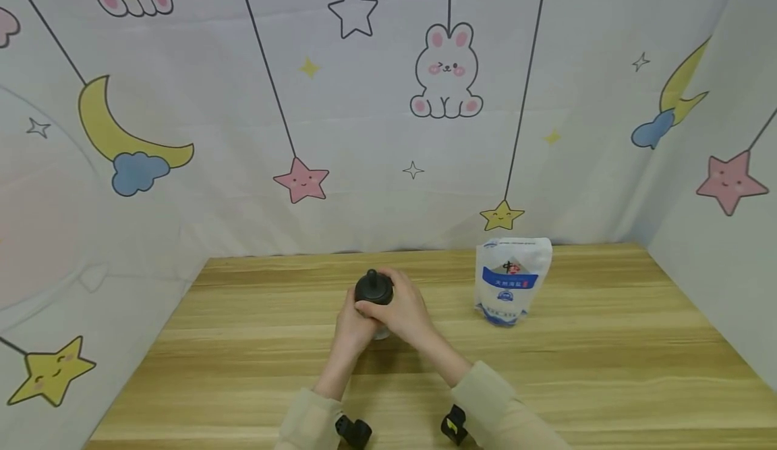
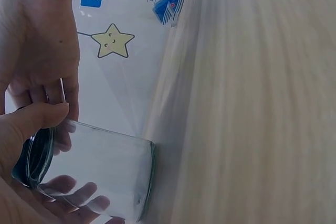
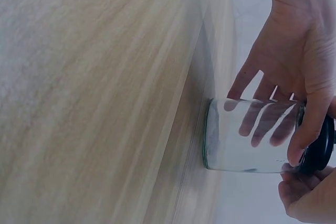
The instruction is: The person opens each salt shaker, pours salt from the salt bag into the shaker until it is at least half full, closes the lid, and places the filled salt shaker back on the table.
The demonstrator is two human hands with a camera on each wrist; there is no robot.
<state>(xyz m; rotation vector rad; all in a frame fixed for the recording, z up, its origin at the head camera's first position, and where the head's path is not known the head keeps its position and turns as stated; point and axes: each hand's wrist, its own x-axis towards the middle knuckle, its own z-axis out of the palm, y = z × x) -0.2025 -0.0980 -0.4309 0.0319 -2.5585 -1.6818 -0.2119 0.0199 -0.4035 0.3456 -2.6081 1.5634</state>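
A clear glass jar (image 2: 113, 163) with a black knobbed lid (image 1: 372, 288) stands upright on the wooden table, between both hands. My left hand (image 1: 354, 327) holds the glass body, its fingers showing through the far side and its thumb near the rim in the right wrist view. My right hand (image 1: 408, 310) grips the lid from the other side, thumb across its front. In the right wrist view the lid (image 3: 318, 145) sits at the jar's mouth; whether it is loose I cannot tell. No contents show inside the glass.
A white and blue pouch with printed labels (image 1: 510, 285) stands upright on the table (image 1: 261, 342), right of the jar. Behind the table hangs a pale curtain (image 1: 364, 119) with moons, stars and rabbits. Black wrist devices (image 1: 353, 431) show near both sleeves.
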